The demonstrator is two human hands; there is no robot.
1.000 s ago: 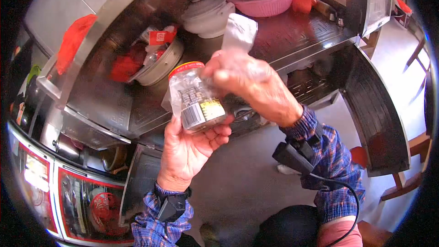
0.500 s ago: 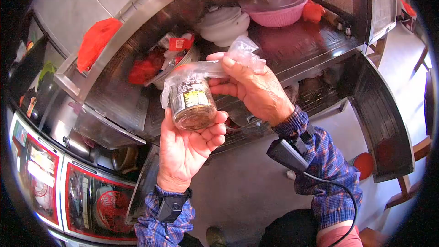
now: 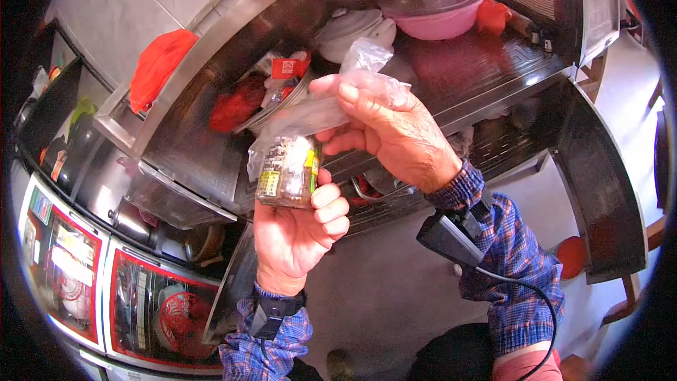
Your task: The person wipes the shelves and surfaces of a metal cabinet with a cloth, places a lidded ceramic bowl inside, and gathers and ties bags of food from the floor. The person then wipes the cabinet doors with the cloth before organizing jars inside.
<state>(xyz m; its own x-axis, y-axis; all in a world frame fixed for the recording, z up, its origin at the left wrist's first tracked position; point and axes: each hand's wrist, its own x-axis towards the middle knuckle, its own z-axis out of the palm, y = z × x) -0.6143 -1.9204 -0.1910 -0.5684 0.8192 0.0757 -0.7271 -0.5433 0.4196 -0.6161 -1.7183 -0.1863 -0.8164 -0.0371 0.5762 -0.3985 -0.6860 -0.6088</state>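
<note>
A glass jar (image 3: 289, 173) with a black, white and yellow label stands nearly upright in my left hand (image 3: 296, 229), whose fingers wrap round its lower part. A clear plastic bag (image 3: 300, 118) covers the top of the jar and hides the lid. My right hand (image 3: 395, 127) pinches the bag's gathered end between thumb and fingers, to the right of and above the jar. Crumpled plastic (image 3: 368, 56) sticks up beyond those fingers. Behind the jar, a bowl (image 3: 271, 107) holds red and white packets.
An open metal cabinet holds a white lidded pot (image 3: 352, 32), a pink basin (image 3: 441, 17) and a red bag (image 3: 492, 15). Another red bag (image 3: 162, 63) hangs over its left edge. An open cabinet door (image 3: 603, 183) stands at right. Red-framed glass doors (image 3: 166, 310) are at lower left.
The bag has been drawn over the jar's top and stretched sideways by my right hand. The jar has turned in my left hand, whose fingers have closed more. The view has shifted slightly.
</note>
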